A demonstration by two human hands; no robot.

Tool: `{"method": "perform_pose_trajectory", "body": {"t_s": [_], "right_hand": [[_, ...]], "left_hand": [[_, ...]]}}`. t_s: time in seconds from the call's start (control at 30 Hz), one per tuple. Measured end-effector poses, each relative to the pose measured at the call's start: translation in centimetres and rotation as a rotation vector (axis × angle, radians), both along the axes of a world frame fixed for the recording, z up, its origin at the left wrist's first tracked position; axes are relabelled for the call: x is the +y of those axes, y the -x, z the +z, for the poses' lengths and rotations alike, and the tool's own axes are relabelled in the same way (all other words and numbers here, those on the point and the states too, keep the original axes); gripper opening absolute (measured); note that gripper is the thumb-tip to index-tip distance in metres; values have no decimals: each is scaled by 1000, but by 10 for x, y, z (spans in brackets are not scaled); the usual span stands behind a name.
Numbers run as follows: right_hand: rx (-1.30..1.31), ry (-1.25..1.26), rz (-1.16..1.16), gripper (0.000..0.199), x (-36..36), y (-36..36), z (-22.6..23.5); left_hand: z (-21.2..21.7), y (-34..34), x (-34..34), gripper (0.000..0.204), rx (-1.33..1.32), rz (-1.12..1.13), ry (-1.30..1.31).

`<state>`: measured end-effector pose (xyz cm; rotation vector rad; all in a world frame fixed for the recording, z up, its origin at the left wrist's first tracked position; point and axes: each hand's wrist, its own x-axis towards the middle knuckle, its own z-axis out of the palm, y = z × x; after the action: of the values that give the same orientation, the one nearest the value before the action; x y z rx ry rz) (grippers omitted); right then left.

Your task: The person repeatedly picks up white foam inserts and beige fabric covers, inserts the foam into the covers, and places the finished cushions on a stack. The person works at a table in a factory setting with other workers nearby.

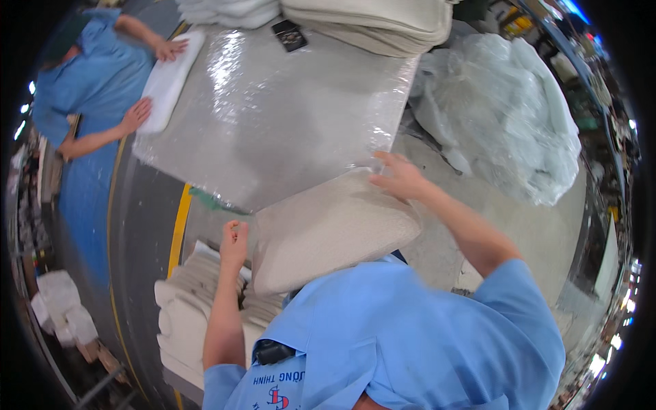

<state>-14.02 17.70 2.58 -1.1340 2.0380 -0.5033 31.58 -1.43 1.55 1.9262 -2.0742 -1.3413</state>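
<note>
A beige, rounded foam-like pad (335, 222) lies slanted against my front, its far edge resting at the near edge of the table (307, 116). A clear film seems to cover it. My right hand (400, 176) touches the pad's far right corner with fingers stretched out. Beside the pad's left edge, my left hand (234, 239) is raised with its fingers curled closed. Whether it pinches a bit of thin film cannot be made out.
Stacked beige pads (369, 24) and a dark small packet (290, 35) sit on the table's far side. At far left a co-worker (96, 75) presses a white folded pad (171, 85). A big clear plastic bundle (502, 113) stands right; more pads (195, 314) are piled lower left.
</note>
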Motion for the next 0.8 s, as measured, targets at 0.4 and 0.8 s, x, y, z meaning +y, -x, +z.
{"method": "perform_pose_trajectory", "body": {"t_s": [0.4,0.8], "right_hand": [[-475,-532,-385,118,28,-29,36],[-338,-519,-330,94,13,-3,-30]], "left_hand": [[64,14,73,95,101,247,-632],[-31,15,25,82,82,412,-707]]}}
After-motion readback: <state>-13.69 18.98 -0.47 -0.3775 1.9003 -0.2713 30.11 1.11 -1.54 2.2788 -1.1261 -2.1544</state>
